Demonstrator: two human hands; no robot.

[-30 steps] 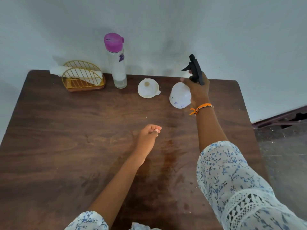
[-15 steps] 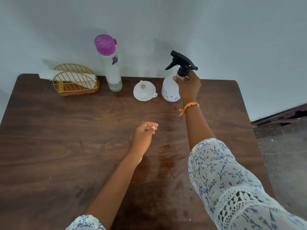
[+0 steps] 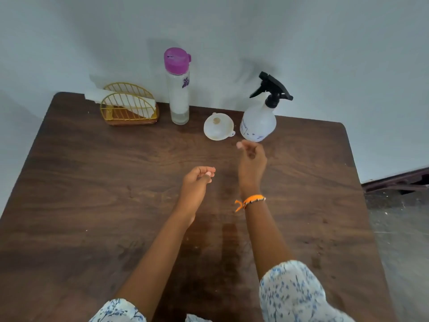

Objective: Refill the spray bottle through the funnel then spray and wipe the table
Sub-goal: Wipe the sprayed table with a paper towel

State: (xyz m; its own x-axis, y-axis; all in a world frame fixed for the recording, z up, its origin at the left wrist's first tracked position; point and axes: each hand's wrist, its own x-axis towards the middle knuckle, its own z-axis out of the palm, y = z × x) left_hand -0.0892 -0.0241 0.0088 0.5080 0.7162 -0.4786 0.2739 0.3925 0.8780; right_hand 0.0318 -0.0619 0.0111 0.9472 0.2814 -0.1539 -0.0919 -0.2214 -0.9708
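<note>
A white spray bottle (image 3: 258, 123) with a black trigger head stands upright at the back of the brown table (image 3: 92, 194). A white funnel (image 3: 218, 129) lies wide end down just left of it. Further left stands a tall clear water bottle (image 3: 178, 89) with a purple cap. My right hand (image 3: 251, 163), an orange band at its wrist, hovers just in front of the spray bottle, apart from it, fingers loosely curled and holding nothing. My left hand (image 3: 197, 182) hovers over the table's middle, fingers curled, empty. A wet streak (image 3: 228, 231) darkens the wood near me.
A gold wire napkin holder (image 3: 128, 105) with white napkins sits at the back left corner. A pale wall rises right behind the table. The floor (image 3: 401, 240) and a dark wooden ledge lie past the table's right edge.
My right hand set the spray bottle upright beside the funnel, let go of it and drew back toward me. The left hand stayed about where it was.
</note>
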